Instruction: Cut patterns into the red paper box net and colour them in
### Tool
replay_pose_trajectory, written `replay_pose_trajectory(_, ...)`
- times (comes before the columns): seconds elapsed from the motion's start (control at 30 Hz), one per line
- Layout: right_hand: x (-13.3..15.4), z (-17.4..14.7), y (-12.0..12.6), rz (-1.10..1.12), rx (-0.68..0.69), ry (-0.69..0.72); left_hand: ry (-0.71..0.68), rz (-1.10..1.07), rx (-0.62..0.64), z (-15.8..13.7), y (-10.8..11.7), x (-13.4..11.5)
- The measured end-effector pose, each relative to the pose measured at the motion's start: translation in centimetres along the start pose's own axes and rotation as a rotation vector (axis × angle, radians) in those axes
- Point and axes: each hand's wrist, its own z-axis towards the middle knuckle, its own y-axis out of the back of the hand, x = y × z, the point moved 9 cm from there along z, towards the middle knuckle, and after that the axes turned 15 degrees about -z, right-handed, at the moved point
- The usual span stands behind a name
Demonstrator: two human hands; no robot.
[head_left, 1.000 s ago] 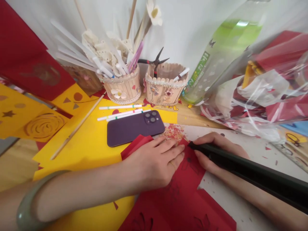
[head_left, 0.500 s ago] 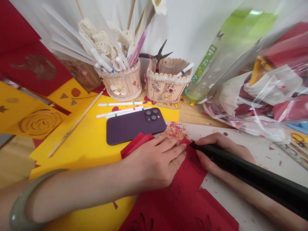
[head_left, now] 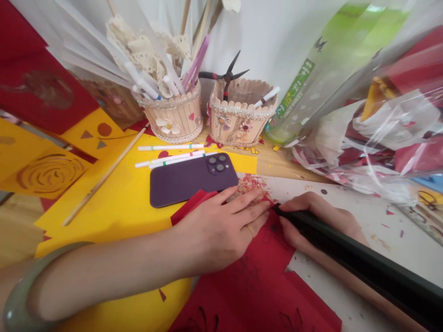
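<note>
My left hand (head_left: 221, 230) lies flat on a sheet of red paper (head_left: 256, 290), its fingers stretched out and its fingertips near the upper edge. Dark line drawings of petal shapes mark the paper, partly under the hand. My right hand (head_left: 321, 207) is closed around a long, black, pen-like tool (head_left: 346, 246) that reaches to the frame's lower right. Its tip is by the red paper's edge, just right of my left fingertips. The tool hides part of the right hand, and I cannot tell whether the tip touches the paper.
A purple phone (head_left: 183, 180) lies above my left hand on yellow paper (head_left: 104, 193), with white markers (head_left: 169, 147) behind it. A wooden stick (head_left: 107, 175) rests at left. Decorated baskets (head_left: 242, 113), one with pliers (head_left: 227, 76), stand at the back. Paper scraps (head_left: 252, 184) litter the white board (head_left: 367, 221).
The view has shifted slightly, so most things sit a little further left. Both hands keep nearly the same places, the tool's tip still by the paper's edge.
</note>
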Motion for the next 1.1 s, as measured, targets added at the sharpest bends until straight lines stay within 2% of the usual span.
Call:
replay_pose_trajectory(0.2,0.5,-0.15,-0.16,-0.023,-0.006,0.074,-0.006,0.059,-0.005,0.18,0.32,-0.09)
replay_pose_trajectory(0.6,0.66,-0.21,-0.1,-0.056,0.032,0.127,-0.002,0.075,-0.021,0.26,0.53,-0.1)
replay_pose_trajectory(1.1,0.31,-0.46,-0.17,-0.002,0.058,0.084,-0.001,0.059,-0.014,0.36,0.64,0.02)
